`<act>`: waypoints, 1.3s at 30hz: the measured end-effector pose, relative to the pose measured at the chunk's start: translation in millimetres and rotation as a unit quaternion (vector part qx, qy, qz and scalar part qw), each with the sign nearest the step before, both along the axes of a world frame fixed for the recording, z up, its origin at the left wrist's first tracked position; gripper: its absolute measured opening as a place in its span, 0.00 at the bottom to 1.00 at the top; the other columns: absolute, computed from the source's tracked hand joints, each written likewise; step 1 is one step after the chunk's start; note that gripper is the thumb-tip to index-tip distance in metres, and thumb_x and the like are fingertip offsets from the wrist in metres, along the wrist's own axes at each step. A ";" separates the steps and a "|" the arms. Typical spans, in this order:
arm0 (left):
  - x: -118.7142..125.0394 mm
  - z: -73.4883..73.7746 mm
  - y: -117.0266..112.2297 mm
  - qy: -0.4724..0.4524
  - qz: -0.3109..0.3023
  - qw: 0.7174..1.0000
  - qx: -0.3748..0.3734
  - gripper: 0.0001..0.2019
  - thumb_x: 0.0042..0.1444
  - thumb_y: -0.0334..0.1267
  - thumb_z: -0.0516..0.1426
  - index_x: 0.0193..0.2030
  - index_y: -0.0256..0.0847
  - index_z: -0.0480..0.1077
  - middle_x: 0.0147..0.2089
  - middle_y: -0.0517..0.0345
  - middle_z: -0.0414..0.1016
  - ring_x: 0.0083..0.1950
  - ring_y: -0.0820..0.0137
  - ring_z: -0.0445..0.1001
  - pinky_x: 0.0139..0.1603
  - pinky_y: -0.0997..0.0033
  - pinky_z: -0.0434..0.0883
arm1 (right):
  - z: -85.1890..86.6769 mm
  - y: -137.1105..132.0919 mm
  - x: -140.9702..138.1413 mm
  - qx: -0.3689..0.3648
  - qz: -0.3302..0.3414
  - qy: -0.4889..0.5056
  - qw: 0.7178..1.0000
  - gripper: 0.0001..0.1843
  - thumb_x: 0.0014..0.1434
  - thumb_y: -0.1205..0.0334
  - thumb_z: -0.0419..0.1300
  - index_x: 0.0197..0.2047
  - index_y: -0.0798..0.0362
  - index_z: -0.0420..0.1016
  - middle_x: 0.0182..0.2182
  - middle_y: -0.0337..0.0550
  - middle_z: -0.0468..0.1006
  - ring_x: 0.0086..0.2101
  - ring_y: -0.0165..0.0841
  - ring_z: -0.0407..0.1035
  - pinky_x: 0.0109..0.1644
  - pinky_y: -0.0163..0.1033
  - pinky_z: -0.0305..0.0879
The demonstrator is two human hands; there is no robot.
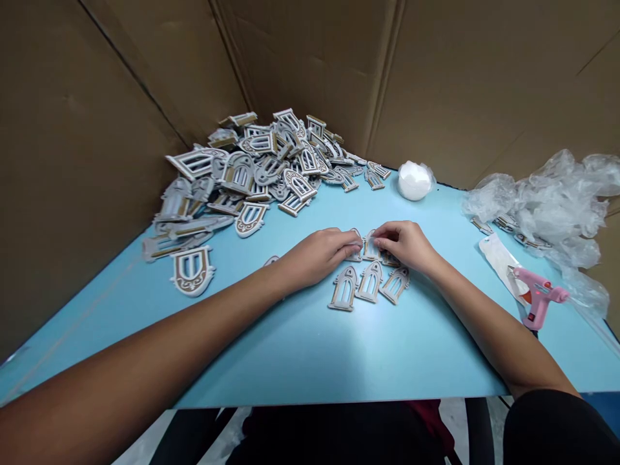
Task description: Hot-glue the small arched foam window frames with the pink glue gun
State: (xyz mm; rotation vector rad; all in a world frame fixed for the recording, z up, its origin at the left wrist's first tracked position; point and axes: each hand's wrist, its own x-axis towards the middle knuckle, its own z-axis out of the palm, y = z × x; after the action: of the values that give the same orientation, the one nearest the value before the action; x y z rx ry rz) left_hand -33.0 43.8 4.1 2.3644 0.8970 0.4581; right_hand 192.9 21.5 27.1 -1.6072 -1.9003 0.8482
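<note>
My left hand (324, 252) has its fingers closed at the edge of a small white-and-brown arched window piece (356, 254), partly covered by the fingertips. Thumb and fingers of my right hand (407, 244) pinch the side of the neighbouring arched window piece (371, 250). Under the right palm another window piece (389, 259) is partly hidden. In a row just nearer to me lie three more: a left one (344, 289), a middle one (370, 282) and a right one (396, 285), all flat with their backs seemingly up.
A big heap of arched window pieces (261, 161) fills the back left corner against cardboard walls (310, 64). One larger piece (192, 271) lies apart. A white round bowl-like thing (415, 181) stands behind. At right are a pink glue gun (540, 294), a white packet (501, 261) and crumpled clear plastic (547, 200).
</note>
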 end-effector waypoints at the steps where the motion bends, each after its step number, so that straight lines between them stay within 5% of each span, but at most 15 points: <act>1: 0.2 0.0 0.2 0.001 0.002 1.000 -0.002 0.20 0.69 0.48 0.44 0.46 0.42 0.74 0.44 0.49 0.80 0.47 0.58 0.76 0.48 0.63 0.69 | 0.1 -0.4 -0.1 0.000 0.001 -0.004 1.000 0.06 0.60 0.71 0.66 0.38 0.54 0.84 0.31 0.40 0.84 0.31 0.31 0.74 0.38 0.35 0.67; 7: -1.1 2.0 -1.0 -0.028 0.014 0.999 -0.026 0.19 0.67 0.50 0.45 0.45 0.43 0.73 0.43 0.51 0.80 0.47 0.58 0.77 0.47 0.63 0.68 | 0.4 -5.4 0.1 0.066 0.034 -0.113 0.991 0.07 0.56 0.71 0.68 0.37 0.53 0.77 0.35 0.40 0.76 0.32 0.31 0.68 0.39 0.36 0.63; 12: 2.1 6.1 -7.8 -0.139 0.068 0.980 -0.123 0.12 0.64 0.48 0.51 0.42 0.43 0.68 0.30 0.61 0.72 0.33 0.66 0.72 0.37 0.68 0.67 | 3.7 -11.6 -1.9 0.106 0.035 -0.146 0.983 0.12 0.53 0.70 0.67 0.39 0.51 0.70 0.39 0.40 0.71 0.33 0.31 0.65 0.39 0.37 0.61; 17: 9.9 6.6 -14.0 -0.284 0.068 0.862 -0.414 0.13 0.54 0.37 0.55 0.47 0.42 0.63 0.35 0.63 0.72 0.25 0.74 0.68 0.28 0.73 0.69 | 15.9 -20.1 -10.7 0.100 0.054 -0.047 0.992 0.07 0.63 0.62 0.60 0.33 0.51 0.69 0.33 0.39 0.73 0.30 0.30 0.64 0.37 0.37 0.61; 19: 11.6 5.6 -15.0 -0.302 0.049 0.838 -0.452 0.12 0.55 0.37 0.57 0.46 0.40 0.64 0.37 0.60 0.75 0.29 0.74 0.73 0.31 0.74 0.73 | 20.2 -24.5 -14.9 0.075 0.062 0.014 0.995 0.08 0.66 0.57 0.58 0.35 0.51 0.70 0.33 0.39 0.75 0.31 0.30 0.67 0.37 0.37 0.63; 24: 13.0 1.7 -15.2 -0.302 0.033 0.849 -0.431 0.19 0.58 0.51 0.64 0.42 0.39 0.66 0.37 0.54 0.79 0.38 0.65 0.83 0.33 0.73 0.76 | 16.7 -30.0 -19.8 0.041 0.043 0.087 0.994 0.10 0.62 0.55 0.63 0.43 0.50 0.71 0.34 0.37 0.77 0.31 0.29 0.70 0.36 0.36 0.65; 28: 13.1 0.3 -16.1 -0.295 0.031 0.860 -0.414 0.23 0.55 0.57 0.66 0.40 0.38 0.70 0.38 0.50 0.81 0.38 0.65 0.83 0.30 0.73 0.76 | 11.8 -25.8 -19.9 0.017 0.002 0.141 0.990 0.13 0.58 0.52 0.66 0.38 0.51 0.71 0.31 0.38 0.76 0.31 0.31 0.70 0.34 0.37 0.66; 35: 10.1 2.1 -16.1 -0.289 0.044 0.872 -0.392 0.25 0.53 0.59 0.67 0.38 0.37 0.72 0.41 0.48 0.83 0.35 0.67 0.82 0.28 0.73 0.75 | 38.8 -11.6 10.4 -0.003 -0.038 0.179 0.983 0.17 0.51 0.48 0.71 0.35 0.52 0.77 0.32 0.42 0.78 0.31 0.33 0.71 0.33 0.39 0.69; 39: 8.0 3.3 -13.5 -0.267 0.067 0.886 -0.373 0.25 0.54 0.60 0.66 0.38 0.37 0.72 0.40 0.47 0.83 0.34 0.66 0.81 0.29 0.70 0.77 | 46.8 -6.5 36.8 -0.065 -0.035 0.111 0.991 0.13 0.51 0.54 0.70 0.34 0.53 0.77 0.29 0.42 0.78 0.31 0.33 0.73 0.32 0.37 0.69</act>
State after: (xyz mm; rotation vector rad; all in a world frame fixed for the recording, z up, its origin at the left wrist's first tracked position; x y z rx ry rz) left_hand -25.1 30.3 7.4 1.3787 0.7813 0.6364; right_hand 229.7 15.0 73.9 -1.5712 -1.6552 1.0914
